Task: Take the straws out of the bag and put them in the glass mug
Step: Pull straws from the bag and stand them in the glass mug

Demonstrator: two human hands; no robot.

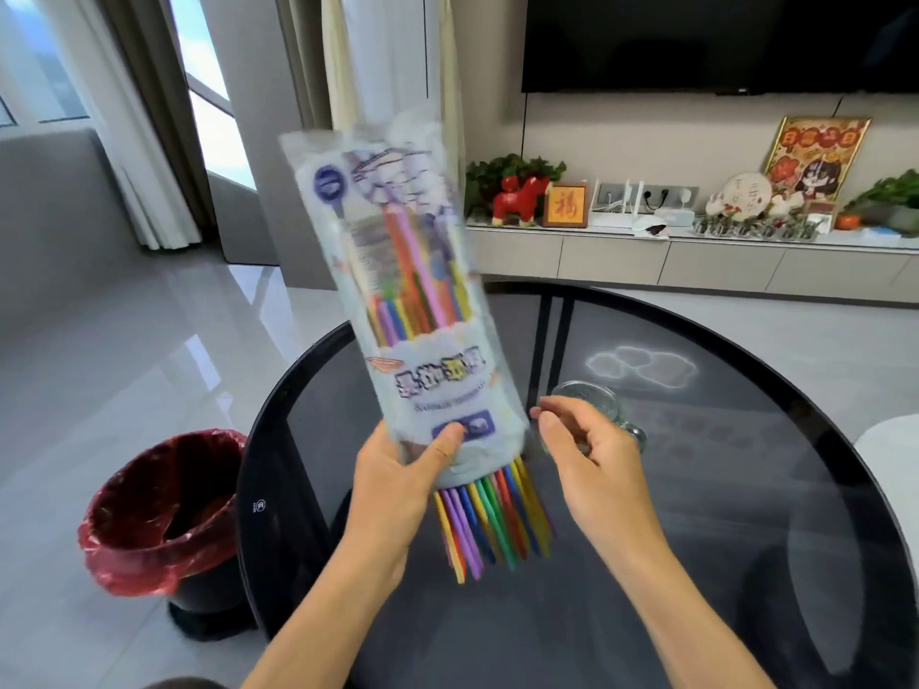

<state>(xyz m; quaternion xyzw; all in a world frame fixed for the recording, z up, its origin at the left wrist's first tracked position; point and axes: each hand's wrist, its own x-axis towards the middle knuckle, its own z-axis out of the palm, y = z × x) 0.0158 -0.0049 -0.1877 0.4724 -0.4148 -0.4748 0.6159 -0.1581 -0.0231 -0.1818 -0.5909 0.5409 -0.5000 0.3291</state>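
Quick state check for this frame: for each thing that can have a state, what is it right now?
Straw bag: held upright, open at the bottom.
Straws: partly out, lower ends sticking from the bag's bottom.
Glass mug: on the table, no straws in it.
Left hand: grips the bag's lower end.
Right hand: beside the bag, fingers loosely curled, holding nothing.
Trash bin: on the floor, uncovered, red liner.
Television: screen dark.

Straws (490,519) jut below bag (413,300); glass mug (594,405) seemingly on table (746,489) behind
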